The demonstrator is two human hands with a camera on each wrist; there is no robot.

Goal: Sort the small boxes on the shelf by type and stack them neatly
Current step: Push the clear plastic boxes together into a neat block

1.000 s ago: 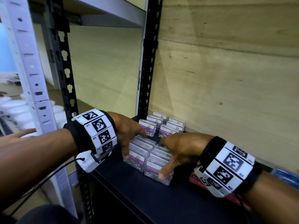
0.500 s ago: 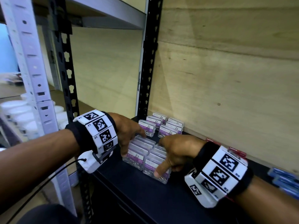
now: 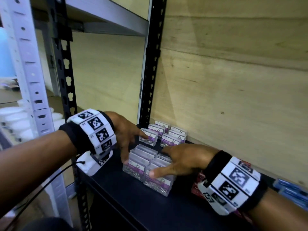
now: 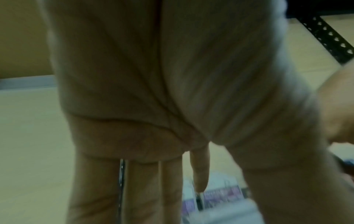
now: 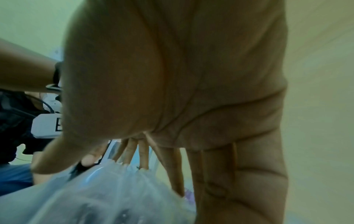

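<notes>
Several clear paper-clip boxes with purple labels form a near block (image 3: 139, 170) on the black shelf (image 3: 133, 205). A second group of the same boxes (image 3: 172, 138) stands behind it, by the wooden back panel. My left hand (image 3: 128, 140) is at the block's left side, fingers straight, thumb down on the front-left box and forefinger reaching the far group. My right hand (image 3: 180, 161) lies over the block's right side, its thumb stretched across the front-right box. The wrist views show an open left palm (image 4: 172, 91) and right palm (image 5: 182, 91) above the clear boxes (image 5: 114, 197).
A black perforated upright (image 3: 150, 80) stands at the shelf's back left corner. Red packs (image 3: 195, 185) lie under my right wrist, and blue boxes (image 3: 291, 189) sit further right along the panel. White tubs (image 3: 15, 120) fill a neighbouring rack at the left.
My right hand has shifted on the block: its thumb pointed down the front box before and now stretches across that box's top. The left hand has stayed at the left side.
</notes>
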